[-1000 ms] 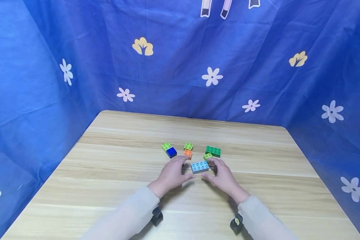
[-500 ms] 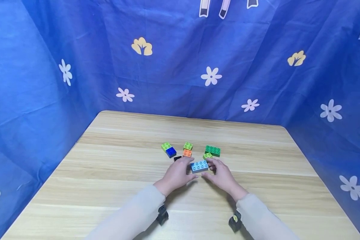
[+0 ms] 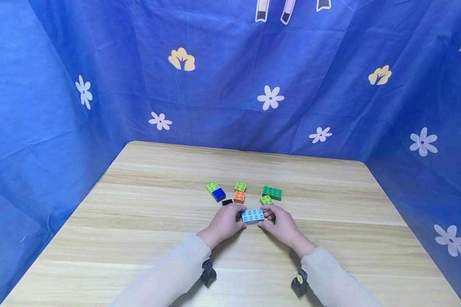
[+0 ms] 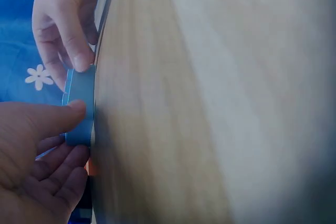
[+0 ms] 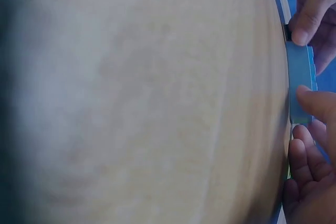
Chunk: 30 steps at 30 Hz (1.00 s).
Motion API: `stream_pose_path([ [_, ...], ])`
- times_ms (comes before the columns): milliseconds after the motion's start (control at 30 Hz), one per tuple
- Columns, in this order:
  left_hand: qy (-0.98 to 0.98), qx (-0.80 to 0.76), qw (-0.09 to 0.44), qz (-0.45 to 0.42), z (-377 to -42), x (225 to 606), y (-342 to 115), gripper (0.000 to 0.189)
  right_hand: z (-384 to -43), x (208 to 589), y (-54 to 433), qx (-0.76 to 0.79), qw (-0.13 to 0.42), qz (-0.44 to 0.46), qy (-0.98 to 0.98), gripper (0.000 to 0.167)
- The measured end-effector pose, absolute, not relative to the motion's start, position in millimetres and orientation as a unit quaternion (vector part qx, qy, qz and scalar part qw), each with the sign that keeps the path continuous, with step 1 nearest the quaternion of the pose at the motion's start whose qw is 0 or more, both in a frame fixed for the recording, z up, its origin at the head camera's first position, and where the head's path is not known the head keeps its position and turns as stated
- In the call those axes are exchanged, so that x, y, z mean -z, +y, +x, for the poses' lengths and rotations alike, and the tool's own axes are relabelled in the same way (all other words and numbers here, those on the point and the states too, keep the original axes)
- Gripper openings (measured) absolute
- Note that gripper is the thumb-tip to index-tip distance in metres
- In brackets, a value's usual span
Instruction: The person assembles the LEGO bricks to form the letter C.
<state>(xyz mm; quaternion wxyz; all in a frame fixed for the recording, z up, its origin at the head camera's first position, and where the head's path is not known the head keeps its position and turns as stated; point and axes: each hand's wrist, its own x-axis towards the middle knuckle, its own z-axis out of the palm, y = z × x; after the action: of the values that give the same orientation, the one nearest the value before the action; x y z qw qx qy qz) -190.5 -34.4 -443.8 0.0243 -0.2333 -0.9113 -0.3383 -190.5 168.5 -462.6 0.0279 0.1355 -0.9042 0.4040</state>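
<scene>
A light blue toy building brick (image 3: 252, 216), two studs wide with its studs up, lies between my hands low over the table. My left hand (image 3: 223, 222) holds its left end, thumb on the near side and fingers beyond. At the right end, my right hand (image 3: 286, 227) pinches the brick in the same way. The left wrist view has both thumbs against the plain side of the blue brick (image 4: 80, 85). From the right wrist, the brick (image 5: 300, 69) appears upright along the table's horizon, with its far side hidden.
Just beyond my hands lie a black brick (image 3: 227, 202), an orange brick (image 3: 239, 196) and a dark blue brick (image 3: 219, 195). Several lime bricks (image 3: 266, 200) and a long green brick (image 3: 272, 192) sit around them. A blue curtain (image 3: 223, 106) surrounds the wooden table (image 3: 157, 204).
My left hand has moved right to the light blue brick and taken its left end. The brick has shifted slightly left and nearer, turning a little. A black brick has come into sight.
</scene>
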Motion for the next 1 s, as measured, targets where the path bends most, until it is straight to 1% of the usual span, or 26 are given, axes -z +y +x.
stream_pose_path([
  [133, -0.908, 0.345, 0.018, -0.238, -191, 446, -38, 0.037, -189, 463, 169, -0.414, 0.022, 0.14, -0.899, 0.036],
  [367, -0.891, 0.365, 0.027, -0.269, -189, 447, -50, 0.034, -184, 464, 168, -0.421, 0.002, 0.147, -0.895, 0.035],
  [467, -0.891, 0.367, 0.013, -0.267, -188, 448, -55, 0.034, -181, 465, 166, -0.425, -0.005, 0.151, -0.893, 0.034],
  [633, -0.89, 0.378, -0.028, -0.252, -184, 446, -62, 0.035, -176, 466, 163, -0.428, -0.005, 0.165, -0.889, 0.034],
  [1000, -0.873, 0.409, -0.067, -0.259, -178, 445, -77, 0.034, -168, 472, 158, -0.438, -0.012, 0.192, -0.878, 0.035],
])
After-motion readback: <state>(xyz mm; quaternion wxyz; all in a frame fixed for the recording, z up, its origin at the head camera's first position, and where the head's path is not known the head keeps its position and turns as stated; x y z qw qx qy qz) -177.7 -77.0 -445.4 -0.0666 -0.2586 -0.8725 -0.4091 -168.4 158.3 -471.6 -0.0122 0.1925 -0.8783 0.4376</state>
